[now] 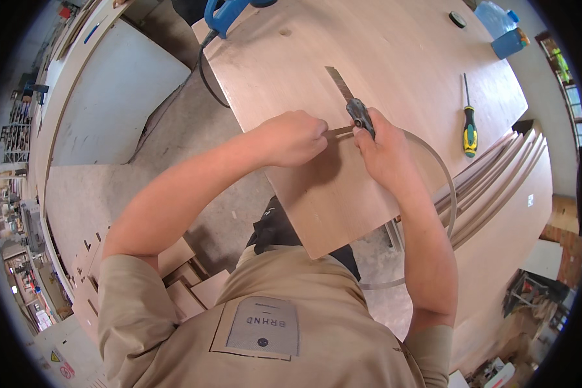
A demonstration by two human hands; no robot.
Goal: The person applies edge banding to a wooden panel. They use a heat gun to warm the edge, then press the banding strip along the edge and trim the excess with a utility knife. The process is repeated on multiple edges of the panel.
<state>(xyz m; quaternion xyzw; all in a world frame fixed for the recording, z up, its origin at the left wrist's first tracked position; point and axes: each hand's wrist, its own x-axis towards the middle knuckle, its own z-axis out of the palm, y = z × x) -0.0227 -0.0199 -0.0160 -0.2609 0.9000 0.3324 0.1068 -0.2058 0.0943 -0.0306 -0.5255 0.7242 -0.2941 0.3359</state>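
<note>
My right hand (385, 152) grips a dark utility knife (359, 114) with a long extended blade (339, 83) pointing away over a plywood panel (381, 58). My left hand (294, 138) pinches the end of a thin edge-banding strip (339, 130) just left of the knife. The strip (447, 184) curves in a loop around my right wrist and down past the panel's near edge. Both hands rest close together on the panel.
A green and yellow screwdriver (469, 129) lies on the panel to the right. A blue power tool (223, 14) with a black cable sits at the far left corner. Blue containers (504, 32) stand far right. More strips (498, 174) lie right; cut boards (187, 284) lie on the floor.
</note>
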